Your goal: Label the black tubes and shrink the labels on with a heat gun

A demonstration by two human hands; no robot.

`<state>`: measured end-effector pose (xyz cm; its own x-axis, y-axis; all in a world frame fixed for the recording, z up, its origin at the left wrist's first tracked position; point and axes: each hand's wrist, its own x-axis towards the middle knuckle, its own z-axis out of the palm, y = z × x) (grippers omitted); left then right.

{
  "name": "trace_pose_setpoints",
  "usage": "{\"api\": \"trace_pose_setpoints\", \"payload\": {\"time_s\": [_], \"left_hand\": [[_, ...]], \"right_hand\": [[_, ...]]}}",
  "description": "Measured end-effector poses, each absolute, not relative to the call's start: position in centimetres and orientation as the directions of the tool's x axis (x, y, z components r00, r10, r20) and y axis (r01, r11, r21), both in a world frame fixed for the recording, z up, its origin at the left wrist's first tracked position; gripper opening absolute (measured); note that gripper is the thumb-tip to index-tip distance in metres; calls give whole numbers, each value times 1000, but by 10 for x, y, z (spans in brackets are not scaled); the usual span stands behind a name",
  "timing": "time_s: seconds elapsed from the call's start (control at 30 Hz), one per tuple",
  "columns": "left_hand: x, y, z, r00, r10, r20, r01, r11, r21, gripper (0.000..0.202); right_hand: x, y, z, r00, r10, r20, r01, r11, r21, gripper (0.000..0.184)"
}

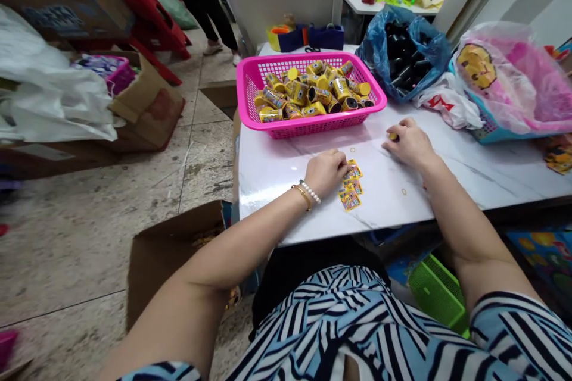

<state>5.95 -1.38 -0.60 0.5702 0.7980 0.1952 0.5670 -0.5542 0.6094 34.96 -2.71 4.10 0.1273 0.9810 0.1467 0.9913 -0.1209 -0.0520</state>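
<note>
Your right fingers are pinched shut on a small yellow piece, while your left fingers curl against a strip of thin yellow printed paper labels, light and flimsy, best lifted by an edge; whether they grip it, you cannot tell. The strip lies on the white marble-patterned worktop, near a pink plastic mesh basket of stiff yellow cylindrical containers, their printing unreadable.

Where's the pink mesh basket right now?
In the head view, the pink plastic mesh basket sits at the far edge of the marble-topped table, ahead of the left hand, with a blue plastic bag just to its right.
</note>
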Motion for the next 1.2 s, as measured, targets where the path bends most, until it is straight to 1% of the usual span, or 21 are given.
{"api": "trace_pose_setpoints", "payload": {"time_s": [0.07, 0.1, 0.2, 0.23, 0.3, 0.37, 0.4, 0.43, 0.47, 0.57, 0.63, 0.73, 0.83, 0.9, 1.0, 1.07, 1.1, 1.13, 1.2], "left_hand": [[60, -14, -9, 553, 809, 200, 573, -543, 614, 12], [60, -14, -10, 541, 816, 203, 569, -534, 625, 12], [61, -14, -9, 516, 833, 200, 568, -508, 648, 21], [61, -14, -8, 518, 834, 193, 573, -505, 646, 23], [61, -14, -6, 528, 830, 179, 577, -505, 642, 17], [60, -12, -6, 529, 828, 187, 551, -503, 666, 13], [59, -11, -7, 524, 829, 196, 530, -498, 687, 13], [59, -10, -8, 518, 830, 206, 508, -493, 706, 13], [58, -9, -10, 513, 831, 213, 491, -488, 721, 13], [58, -9, -14, 515, 829, 218, 488, -493, 720, 10], [58, -11, -16, 512, 828, 228, 509, -507, 695, 10], [60, -14, -16, 509, 825, 246, 546, -531, 648, 11], [61, -16, -14, 526, 821, 222, 592, -541, 597, 14], [61, -16, -12, 516, 829, 216, 603, -530, 596, 16], [55, -12, -11, 469, 845, 256, 551, -506, 663, 14], [48, -10, -9, 412, 864, 289, 482, -476, 736, 12], [43, -9, -8, 380, 875, 301, 436, -457, 775, 11], [40, -9, -7, 350, 884, 310, 383, -437, 814, 10], [34, -10, -4, 299, 900, 318, 266, -398, 878, 9]], "right_hand": [[360, -23, 38, 143, 974, 177, 988, -130, -83, 52], [364, -21, 38, 143, 970, 197, 988, -127, -93, 52], [367, -22, 41, 114, 949, 295, 988, -75, -137, 36], [364, -24, 43, 109, 937, 331, 981, -47, -190, 31], [353, -32, 43, 133, 924, 359, 928, 11, -372, 29], [339, -41, 39, 167, 934, 316, 834, 37, -550, 34], [333, -45, 37, 167, 941, 293, 804, 42, -593, 34], [328, -49, 34, 155, 945, 290, 800, 52, -597, 33], [324, -52, 32, 131, 942, 309, 818, 74, -570, 31], [318, -63, 35, 63, 887, 458, 883, 165, -440, 28], [312, -71, 45, 61, 833, 549, 899, 193, -394, 30], [293, -81, 64, 47, 789, 612, 891, 243, -383, 26], [267, -84, 75, -25, 770, 637, 863, 338, -375, 20], [251, -83, 76, -58, 761, 646, 846, 381, -372, 16], [239, -79, 70, -40, 781, 623, 819, 383, -428, 14], [236, -75, 65, 7, 830, 558, 787, 341, -515, 21], [235, -71, 63, 30, 870, 492, 759, 301, -578, 27], [234, -68, 60, 49, 917, 397, 720, 243, -650, 34], [230, -60, 56, 36, 992, 119, 602, 74, -795, 46]]}}
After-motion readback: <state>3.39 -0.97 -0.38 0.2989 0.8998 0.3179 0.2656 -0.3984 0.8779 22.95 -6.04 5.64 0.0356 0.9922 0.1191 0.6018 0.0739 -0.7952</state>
